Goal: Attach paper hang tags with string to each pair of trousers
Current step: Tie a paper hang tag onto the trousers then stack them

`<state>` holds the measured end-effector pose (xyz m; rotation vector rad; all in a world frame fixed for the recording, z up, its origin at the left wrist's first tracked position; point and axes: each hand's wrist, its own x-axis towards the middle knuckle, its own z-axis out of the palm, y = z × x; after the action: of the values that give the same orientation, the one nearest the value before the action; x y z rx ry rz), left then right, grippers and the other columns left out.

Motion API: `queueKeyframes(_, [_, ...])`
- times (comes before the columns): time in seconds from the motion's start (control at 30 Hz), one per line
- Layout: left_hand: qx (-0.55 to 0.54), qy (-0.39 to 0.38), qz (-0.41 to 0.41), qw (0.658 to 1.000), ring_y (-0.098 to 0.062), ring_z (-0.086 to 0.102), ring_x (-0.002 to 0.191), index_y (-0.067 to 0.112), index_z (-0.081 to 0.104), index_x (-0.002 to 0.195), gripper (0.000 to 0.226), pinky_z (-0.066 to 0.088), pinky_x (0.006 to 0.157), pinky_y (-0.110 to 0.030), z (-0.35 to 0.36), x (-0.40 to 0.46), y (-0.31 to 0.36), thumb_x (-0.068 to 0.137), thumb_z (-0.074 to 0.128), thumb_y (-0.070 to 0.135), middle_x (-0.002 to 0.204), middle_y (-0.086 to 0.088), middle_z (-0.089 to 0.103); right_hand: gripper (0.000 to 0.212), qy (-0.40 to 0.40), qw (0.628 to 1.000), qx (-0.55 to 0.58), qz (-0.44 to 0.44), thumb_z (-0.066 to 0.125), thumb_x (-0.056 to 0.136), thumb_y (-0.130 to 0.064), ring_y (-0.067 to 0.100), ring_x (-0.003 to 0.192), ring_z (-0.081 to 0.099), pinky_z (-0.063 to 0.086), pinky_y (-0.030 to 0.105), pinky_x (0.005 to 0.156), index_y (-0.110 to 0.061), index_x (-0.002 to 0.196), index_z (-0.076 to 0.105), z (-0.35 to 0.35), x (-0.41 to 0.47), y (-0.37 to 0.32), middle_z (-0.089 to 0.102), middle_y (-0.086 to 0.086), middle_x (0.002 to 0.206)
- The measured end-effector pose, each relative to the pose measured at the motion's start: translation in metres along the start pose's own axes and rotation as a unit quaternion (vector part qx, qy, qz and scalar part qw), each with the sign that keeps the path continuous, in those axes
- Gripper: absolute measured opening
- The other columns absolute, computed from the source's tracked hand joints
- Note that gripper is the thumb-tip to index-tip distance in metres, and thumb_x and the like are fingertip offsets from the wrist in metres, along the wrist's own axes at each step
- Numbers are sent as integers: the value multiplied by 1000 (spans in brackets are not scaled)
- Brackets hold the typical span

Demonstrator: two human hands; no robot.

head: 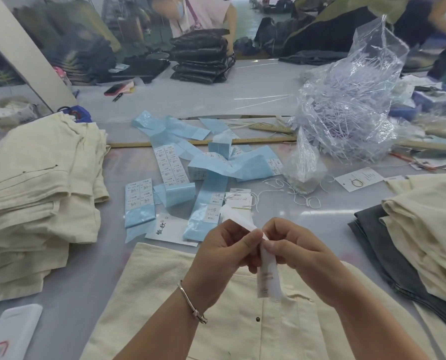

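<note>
Cream trousers (180,302) lie flat on the table right in front of me. A white label strip (268,276) rises from their waistband. My left hand (224,248) and my right hand (292,248) meet above it, and both pinch the strip near its top between thumb and fingers. The strip's upper end (238,219) bends away to the left. Paper hang tags (238,200) with white strings (284,189) lie just beyond my hands.
Blue sticker sheets (211,162) are scattered mid-table. Folded cream trousers are stacked at left (37,193) and at right (429,224) over a dark pair (380,245). A clear plastic bag of tag pins (346,107) stands far right. A white phone (11,333) lies bottom left. People work beyond.
</note>
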<state>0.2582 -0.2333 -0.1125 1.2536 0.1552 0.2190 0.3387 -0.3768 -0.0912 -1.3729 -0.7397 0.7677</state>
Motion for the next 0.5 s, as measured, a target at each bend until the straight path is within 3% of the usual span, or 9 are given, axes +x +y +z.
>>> queueKeyframes(0.1, [28,9,-41,999,-23,59,58,10,68,87,4,49,54,-27,-13,9,-9,89,65,11,66,-8,59,17,83,984,-156,-11,51,90,-10,9,62,54,43,23,61,3,79,51,2,12,16,60,-3,62])
queueKeyframes(0.17, [28,22,-61,997,-22,61,57,9,67,86,4,49,54,-26,-22,15,-15,87,63,8,66,-9,62,15,105,956,-275,-7,56,91,-13,11,60,50,44,29,61,-5,80,53,3,21,26,58,-4,64])
queueKeyframes(0.27, [45,63,-92,993,-21,58,53,10,66,80,7,45,53,-25,-33,26,-24,75,66,15,63,-9,62,13,91,942,-323,-9,64,89,-12,14,69,62,52,36,68,-18,92,52,4,35,36,63,-5,79])
queueKeyframes(0.37, [62,121,-108,985,-18,48,47,23,64,59,15,40,50,-25,-39,37,-33,71,59,16,54,-6,51,40,63,930,-360,-29,66,87,-11,8,73,62,51,27,70,-28,117,48,4,51,47,61,-12,94])
queueKeyframes(0.5, [113,139,-96,979,-13,43,44,25,59,49,47,38,47,-20,-48,50,-46,89,49,3,48,1,46,58,40,894,-444,-56,64,82,-13,1,106,52,45,20,87,-25,136,44,5,69,65,52,-14,130])
